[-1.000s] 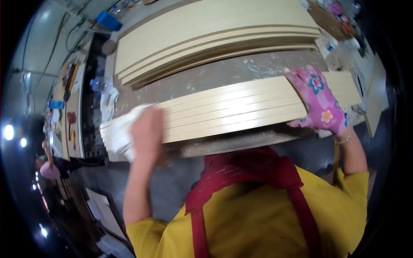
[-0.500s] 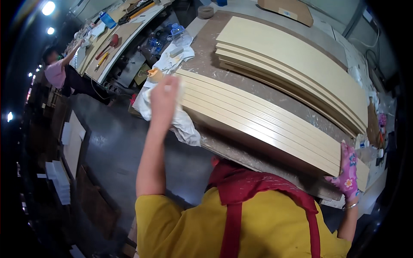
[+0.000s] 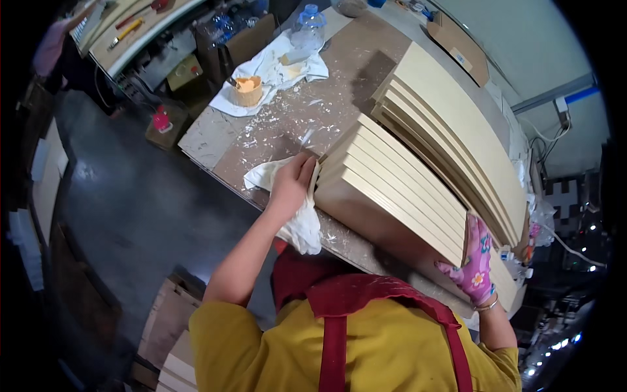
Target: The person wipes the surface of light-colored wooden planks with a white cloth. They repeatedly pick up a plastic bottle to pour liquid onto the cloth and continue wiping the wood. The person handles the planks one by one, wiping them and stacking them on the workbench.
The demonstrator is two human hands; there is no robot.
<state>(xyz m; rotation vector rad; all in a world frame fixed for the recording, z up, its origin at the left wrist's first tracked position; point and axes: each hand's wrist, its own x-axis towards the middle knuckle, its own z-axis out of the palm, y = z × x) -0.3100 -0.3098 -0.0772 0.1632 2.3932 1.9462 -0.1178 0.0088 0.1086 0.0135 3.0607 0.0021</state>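
- Two hands, well apart, both busy: bare left hand (image 3: 290, 186) bunched around a white cloth (image 3: 302, 230), gloved right hand (image 3: 475, 261) clamped across the row of boards (image 3: 405, 189), thumb on the near side.
- Row of boards: stood on edge, narrow edges up, along the near side of the counter (image 3: 212, 137). Cloth is at their left ends; exact contact under the fingers is hidden.
- Step in hand looks like cloth work on those ends. To do it well: press evenly, keep a flat fold against the wood, cover every board, not just the near one.
- Left ends look slightly stepped, so the cloth could snag on corners; follow each step lightly.
- Right hand should brace steadily, as sideways pushing could slide or fan the boards.
- Loose cloth tail hangs by the near edge of the counter; gather it up so it doesn't drag through the pale flakes (image 3: 307, 136).
- Edges: row lies close to the near edge, so push away from the body rather than pull.
- Room: most is left of the board ends, up to the orange tub (image 3: 248, 93) and the spread rag (image 3: 261, 67); don't swing into the tub.
- Far side is tight: flat stack of boards (image 3: 464, 111) just beside the row.
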